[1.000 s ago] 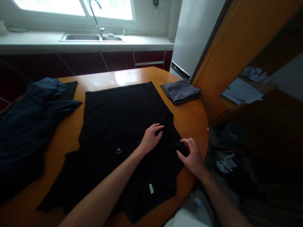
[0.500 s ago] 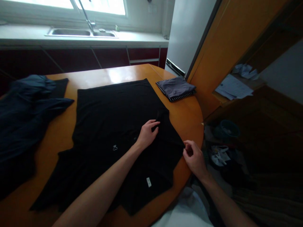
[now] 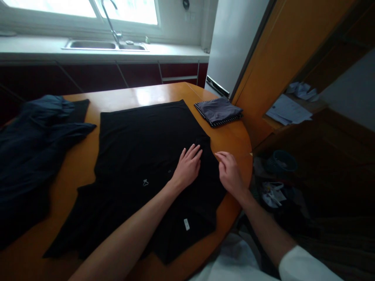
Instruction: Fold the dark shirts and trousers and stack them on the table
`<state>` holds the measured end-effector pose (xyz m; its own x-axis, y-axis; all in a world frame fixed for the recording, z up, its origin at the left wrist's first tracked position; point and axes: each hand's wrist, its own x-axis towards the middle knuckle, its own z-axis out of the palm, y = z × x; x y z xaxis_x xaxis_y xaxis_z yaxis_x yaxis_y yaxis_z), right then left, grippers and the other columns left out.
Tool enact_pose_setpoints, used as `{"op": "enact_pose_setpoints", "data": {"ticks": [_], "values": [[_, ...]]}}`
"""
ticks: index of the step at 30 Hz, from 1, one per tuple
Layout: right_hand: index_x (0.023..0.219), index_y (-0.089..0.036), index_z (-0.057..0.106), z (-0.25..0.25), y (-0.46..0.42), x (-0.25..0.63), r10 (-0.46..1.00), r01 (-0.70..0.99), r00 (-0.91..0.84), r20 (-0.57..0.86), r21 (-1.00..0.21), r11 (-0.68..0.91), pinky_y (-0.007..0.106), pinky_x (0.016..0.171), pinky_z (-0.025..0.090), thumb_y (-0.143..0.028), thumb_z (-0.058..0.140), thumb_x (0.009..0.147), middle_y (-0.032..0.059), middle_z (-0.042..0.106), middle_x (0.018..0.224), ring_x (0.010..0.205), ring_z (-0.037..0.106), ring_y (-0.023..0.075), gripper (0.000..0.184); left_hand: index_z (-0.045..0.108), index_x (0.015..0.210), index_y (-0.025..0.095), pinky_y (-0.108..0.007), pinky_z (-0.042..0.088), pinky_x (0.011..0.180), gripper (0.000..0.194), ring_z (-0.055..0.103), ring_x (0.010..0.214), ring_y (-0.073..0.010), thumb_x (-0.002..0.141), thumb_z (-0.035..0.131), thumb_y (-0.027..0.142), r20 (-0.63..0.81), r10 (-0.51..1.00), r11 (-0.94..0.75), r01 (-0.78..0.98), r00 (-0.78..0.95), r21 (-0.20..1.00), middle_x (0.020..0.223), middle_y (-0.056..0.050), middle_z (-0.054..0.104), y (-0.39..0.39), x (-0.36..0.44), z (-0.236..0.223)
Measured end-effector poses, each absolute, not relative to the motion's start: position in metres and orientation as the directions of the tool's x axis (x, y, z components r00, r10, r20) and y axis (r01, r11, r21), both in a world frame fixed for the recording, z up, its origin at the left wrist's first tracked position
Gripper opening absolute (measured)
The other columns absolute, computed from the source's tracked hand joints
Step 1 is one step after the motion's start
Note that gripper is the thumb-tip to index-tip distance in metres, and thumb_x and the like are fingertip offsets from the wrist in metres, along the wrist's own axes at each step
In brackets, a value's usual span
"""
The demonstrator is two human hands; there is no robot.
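Note:
A black T-shirt [image 3: 131,148] lies spread on the wooden table [image 3: 234,136], with a small pale print and a white label showing on it. My left hand [image 3: 187,168] rests flat on the cloth near the right sleeve, fingers stretched out. At the sleeve's outer edge is my right hand [image 3: 230,173], its fingers bent together towards the thumb at the fabric. That hand covers part of the sleeve edge, so the grip itself is partly hidden.
A dark blue heap of clothing [image 3: 35,144] lies at the table's left. Folded grey and striped clothes [image 3: 219,111] sit at the far right. Beyond stand a counter with a sink [image 3: 93,45] and a fridge [image 3: 234,43]. A basket [image 3: 281,162] is on the floor at right.
My left hand has flattened onto the shirt, its fingers now stretched out. The right hand has moved up and left along the sleeve edge from its lower corner. The view has shifted slightly.

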<state>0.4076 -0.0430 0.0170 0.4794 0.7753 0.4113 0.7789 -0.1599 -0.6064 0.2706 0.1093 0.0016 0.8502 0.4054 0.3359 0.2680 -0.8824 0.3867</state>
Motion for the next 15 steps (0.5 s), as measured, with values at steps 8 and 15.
{"op": "enact_pose_setpoints", "data": {"ticks": [8,15], "values": [[0.161,-0.017,0.026,-0.009,0.044,0.448,0.966,0.910,0.258,0.034,-0.343,-0.231,0.058,0.124,0.006,-0.046,0.033,0.103,0.0112,0.019,0.168,0.156,0.014,0.0263,0.065,0.038,0.154,0.009,-0.050,0.021,0.125,0.055,0.026,0.153,-0.0271,0.102,0.033,0.027,0.206,0.399,-0.910,0.359,0.893,0.209,0.165,-0.015,0.030,0.108,0.268,-0.006],[0.159,-0.014,0.032,-0.011,0.032,0.501,0.889,0.845,0.447,0.100,-0.373,-0.383,0.056,0.124,0.012,-0.045,0.021,0.105,0.0127,0.028,0.165,0.155,0.019,0.0258,0.063,0.035,0.156,0.011,-0.047,0.021,0.125,0.057,0.026,0.153,-0.0255,0.103,0.030,0.031,0.188,0.413,-0.908,0.388,0.891,0.159,0.166,-0.012,0.028,0.106,0.269,0.000]]}}
